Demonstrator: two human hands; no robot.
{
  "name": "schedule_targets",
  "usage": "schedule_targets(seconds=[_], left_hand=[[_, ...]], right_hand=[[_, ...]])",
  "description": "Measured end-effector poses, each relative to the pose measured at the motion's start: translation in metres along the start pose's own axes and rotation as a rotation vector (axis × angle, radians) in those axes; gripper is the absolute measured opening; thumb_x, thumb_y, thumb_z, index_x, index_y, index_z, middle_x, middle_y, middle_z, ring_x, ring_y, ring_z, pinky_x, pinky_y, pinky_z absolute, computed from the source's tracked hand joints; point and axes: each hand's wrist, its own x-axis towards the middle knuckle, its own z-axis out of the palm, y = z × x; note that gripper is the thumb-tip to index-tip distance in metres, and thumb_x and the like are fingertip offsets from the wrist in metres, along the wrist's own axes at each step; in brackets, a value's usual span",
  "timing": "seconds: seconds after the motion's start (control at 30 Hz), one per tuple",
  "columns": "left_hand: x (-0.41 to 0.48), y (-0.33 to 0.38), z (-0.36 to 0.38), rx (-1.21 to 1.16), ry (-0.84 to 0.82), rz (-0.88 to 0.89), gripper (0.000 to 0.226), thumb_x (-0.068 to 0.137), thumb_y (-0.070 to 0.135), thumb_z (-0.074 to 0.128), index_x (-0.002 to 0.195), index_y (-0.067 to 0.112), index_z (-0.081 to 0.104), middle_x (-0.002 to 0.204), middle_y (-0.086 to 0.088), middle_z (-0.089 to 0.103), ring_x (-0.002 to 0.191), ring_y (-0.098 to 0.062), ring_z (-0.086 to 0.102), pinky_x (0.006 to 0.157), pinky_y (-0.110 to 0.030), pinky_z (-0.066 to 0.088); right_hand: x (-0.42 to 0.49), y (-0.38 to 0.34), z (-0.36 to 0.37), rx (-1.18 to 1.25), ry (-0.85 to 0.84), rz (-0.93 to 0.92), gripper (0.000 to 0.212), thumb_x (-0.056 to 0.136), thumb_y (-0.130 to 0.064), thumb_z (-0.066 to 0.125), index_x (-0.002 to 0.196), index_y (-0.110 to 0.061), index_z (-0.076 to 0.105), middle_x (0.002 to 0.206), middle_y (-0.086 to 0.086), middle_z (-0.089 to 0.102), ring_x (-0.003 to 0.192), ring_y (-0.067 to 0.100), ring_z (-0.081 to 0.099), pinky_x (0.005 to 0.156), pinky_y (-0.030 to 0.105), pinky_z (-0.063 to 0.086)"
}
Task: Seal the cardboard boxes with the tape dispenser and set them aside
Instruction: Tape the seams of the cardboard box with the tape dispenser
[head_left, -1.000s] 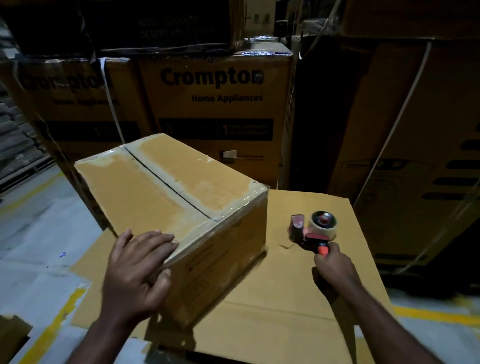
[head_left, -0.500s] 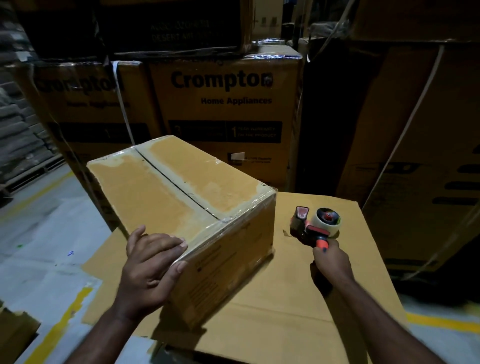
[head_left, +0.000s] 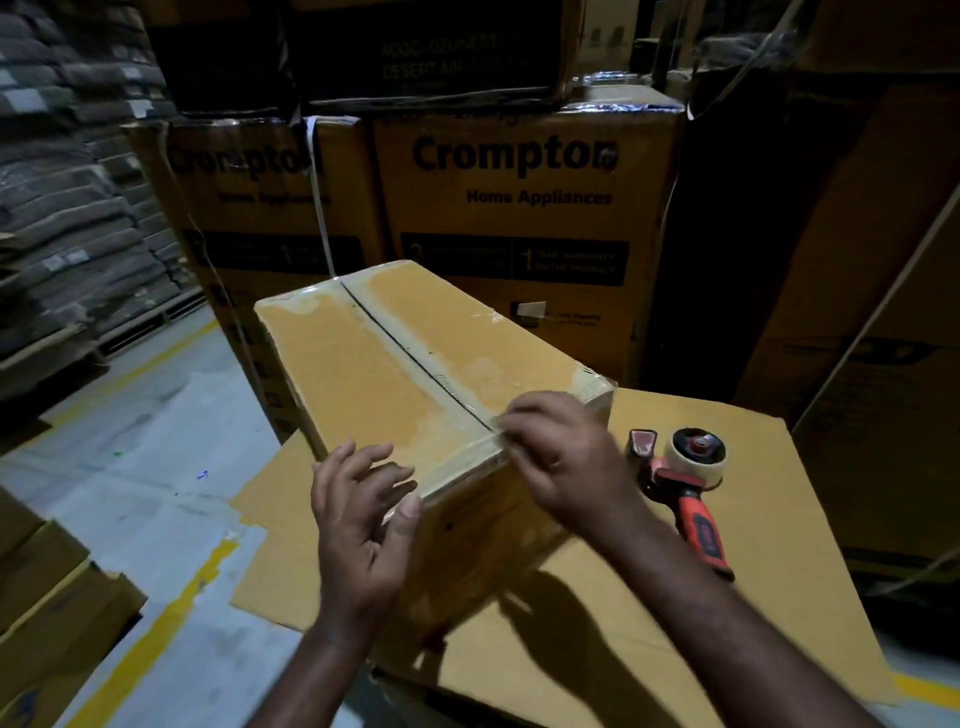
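Observation:
A cardboard box (head_left: 363, 384) with a taped centre seam lies on a flat cardboard sheet (head_left: 769, 582). My left hand (head_left: 363, 514) hovers with fingers spread just off the box's near left corner and holds nothing. My right hand (head_left: 561, 457) reaches over the near top edge, its bent fingertips resting on the tape where the seam ends. The tape dispenser (head_left: 685, 467), with its red handle and its roll of tape, lies by itself on the sheet to the right of the box, close to my right wrist.
Tall printed appliance cartons (head_left: 519, 208) stand right behind the box, with dark ones to the right. Stacked sacks (head_left: 67, 208) fill the far left. Grey floor with yellow lines (head_left: 171, 613) runs along the left, and more cartons (head_left: 47, 613) sit at the lower left.
My right hand let go of the tape dispenser and moved left onto the box's near edge. My left hand lifted off the box corner and spread open.

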Motion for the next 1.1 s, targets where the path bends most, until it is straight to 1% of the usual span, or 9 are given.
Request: schedule_targets(seconds=[0.03, 0.1, 0.2, 0.27, 0.37, 0.53, 0.73, 0.97, 1.1], left_hand=[[-0.003, 0.007, 0.003, -0.028, 0.026, -0.032, 0.029, 0.098, 0.038, 0.054, 0.111, 0.015, 0.067, 0.128, -0.009, 0.059, 0.140, -0.032, 0.038, 0.106, -0.011, 0.035], [-0.004, 0.012, 0.008, -0.057, 0.070, -0.076, 0.044, 0.104, 0.050, 0.044, 0.116, 0.015, 0.067, 0.134, -0.001, 0.058, 0.144, -0.026, 0.037, 0.109, -0.017, 0.035], [-0.002, 0.002, 0.014, 0.008, 0.149, -0.085, 0.043, 0.108, 0.043, 0.037, 0.127, 0.015, 0.063, 0.140, 0.015, 0.056, 0.148, -0.019, 0.035, 0.114, -0.058, 0.034], [0.000, -0.001, 0.017, 0.028, 0.156, -0.074, 0.042, 0.106, 0.029, 0.037, 0.137, 0.009, 0.057, 0.150, 0.023, 0.046, 0.150, -0.020, 0.032, 0.109, -0.072, 0.033], [0.005, 0.003, 0.019, -0.043, 0.168, -0.095, 0.049, 0.098, 0.017, 0.034, 0.142, 0.003, 0.052, 0.154, 0.037, 0.033, 0.153, -0.027, 0.028, 0.103, -0.069, 0.043], [0.004, 0.002, 0.020, -0.129, 0.133, -0.129, 0.045, 0.090, 0.010, 0.035, 0.128, 0.010, 0.061, 0.147, -0.005, 0.055, 0.155, -0.023, 0.022, 0.101, -0.065, 0.047], [0.002, 0.000, 0.019, -0.143, 0.102, -0.112, 0.032, 0.089, 0.013, 0.039, 0.110, 0.014, 0.064, 0.144, -0.006, 0.057, 0.155, -0.025, 0.020, 0.110, -0.069, 0.034], [0.004, -0.006, 0.016, -0.138, 0.062, -0.091, 0.026, 0.091, 0.014, 0.040, 0.100, 0.013, 0.064, 0.142, 0.003, 0.058, 0.154, -0.024, 0.022, 0.104, -0.070, 0.040], [0.003, -0.010, 0.015, -0.131, 0.054, -0.092, 0.025, 0.093, 0.017, 0.041, 0.097, 0.012, 0.065, 0.140, 0.004, 0.058, 0.154, -0.023, 0.024, 0.105, -0.069, 0.040]], right_hand=[[0.003, -0.013, 0.013, 0.048, -0.071, -0.049, 0.022, 0.090, -0.023, 0.066, 0.106, -0.011, 0.076, 0.107, 0.006, 0.068, 0.103, 0.021, 0.060, 0.088, 0.029, 0.050], [0.001, -0.027, 0.037, 0.128, -0.202, -0.091, 0.019, 0.086, -0.017, 0.073, 0.103, -0.012, 0.077, 0.102, 0.004, 0.068, 0.097, 0.022, 0.059, 0.080, 0.033, 0.052], [0.000, -0.027, 0.053, 0.156, -0.270, -0.132, 0.016, 0.082, -0.008, 0.078, 0.098, -0.012, 0.077, 0.095, 0.001, 0.067, 0.090, 0.019, 0.056, 0.075, 0.031, 0.047], [0.001, -0.021, 0.053, 0.160, -0.288, -0.155, 0.016, 0.083, -0.009, 0.078, 0.098, -0.013, 0.076, 0.096, 0.001, 0.066, 0.092, 0.019, 0.056, 0.076, 0.030, 0.045], [0.001, -0.017, 0.051, 0.080, -0.311, -0.256, 0.022, 0.082, -0.010, 0.079, 0.103, -0.013, 0.074, 0.103, 0.003, 0.064, 0.097, 0.022, 0.056, 0.079, 0.034, 0.043], [0.001, 0.007, 0.037, -0.058, -0.270, -0.411, 0.018, 0.088, -0.009, 0.072, 0.106, -0.011, 0.073, 0.105, 0.006, 0.068, 0.100, 0.024, 0.059, 0.081, 0.037, 0.043], [0.008, 0.080, -0.009, -0.307, -0.276, -0.314, 0.029, 0.094, -0.030, 0.054, 0.111, -0.020, 0.075, 0.111, 0.003, 0.070, 0.109, 0.028, 0.058, 0.081, 0.048, 0.046], [0.009, 0.129, -0.036, -0.403, -0.264, -0.148, 0.042, 0.079, -0.010, 0.079, 0.117, -0.023, 0.067, 0.118, 0.014, 0.067, 0.107, 0.038, 0.062, 0.074, 0.052, 0.054], [0.005, 0.130, -0.035, -0.357, -0.250, -0.090, 0.042, 0.081, -0.003, 0.078, 0.121, -0.014, 0.070, 0.124, 0.014, 0.063, 0.109, 0.032, 0.062, 0.072, 0.046, 0.059]])
